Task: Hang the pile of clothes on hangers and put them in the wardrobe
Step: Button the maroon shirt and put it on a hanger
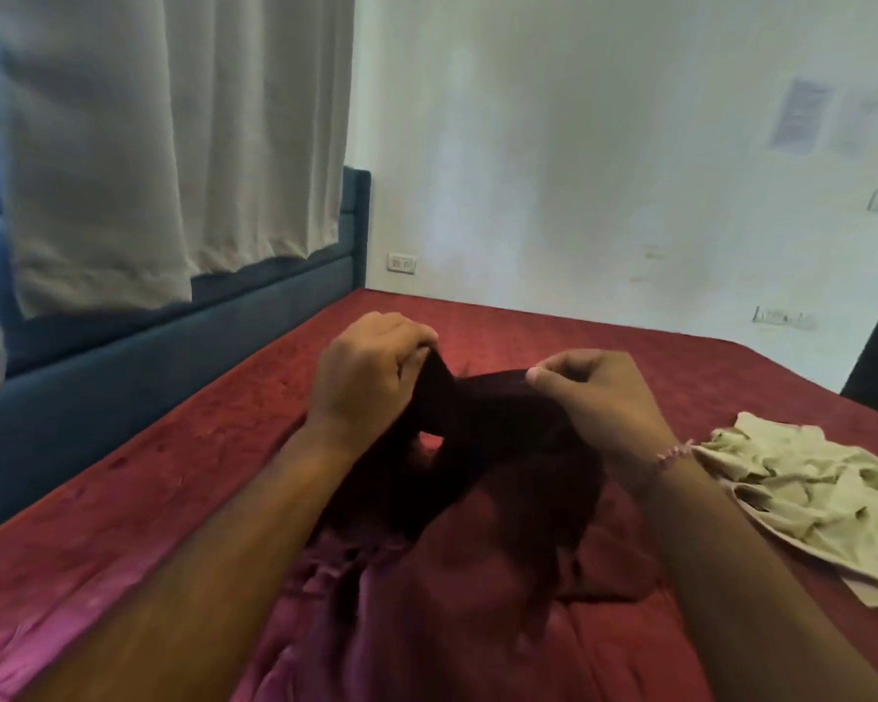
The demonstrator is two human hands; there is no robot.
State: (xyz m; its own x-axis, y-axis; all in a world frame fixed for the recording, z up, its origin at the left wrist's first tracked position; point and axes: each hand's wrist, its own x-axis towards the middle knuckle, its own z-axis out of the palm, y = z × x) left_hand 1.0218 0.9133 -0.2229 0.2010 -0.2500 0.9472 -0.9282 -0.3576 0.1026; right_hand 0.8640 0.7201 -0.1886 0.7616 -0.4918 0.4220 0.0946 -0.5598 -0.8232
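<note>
Bed with a red velvety cover [629, 367] taken as landmark.

Dark maroon cloth garment [482, 448]: bunched and lifted above the middle of the bed, its lower folds trailing down onto the cover toward the near edge. What kind of garment it is cannot be told.

Left hand [371, 382]: above the bed's middle, fingers curled, grip closed on an upper edge of the dark garment, cloth gathered under the fingertips.

Right hand [599, 397]: beside the left hand, apart from it, above the same part of the bed. Thumb and forefinger pinch another bit of the garment's top edge; other fingers curled in. A thin pink beaded bracelet [672, 454] sits at this wrist.

Crumpled pale green cloth garment [802, 494]: lies flat on the bed's right side, clear of both hands.

Dark blue padded headboard [173, 347]: runs along the bed's left side. A beige pleated curtain [173, 134] hangs above it.

White wall [579, 144] behind the bed's far edge, with 1 white socket plate [401, 263] low down.
</note>
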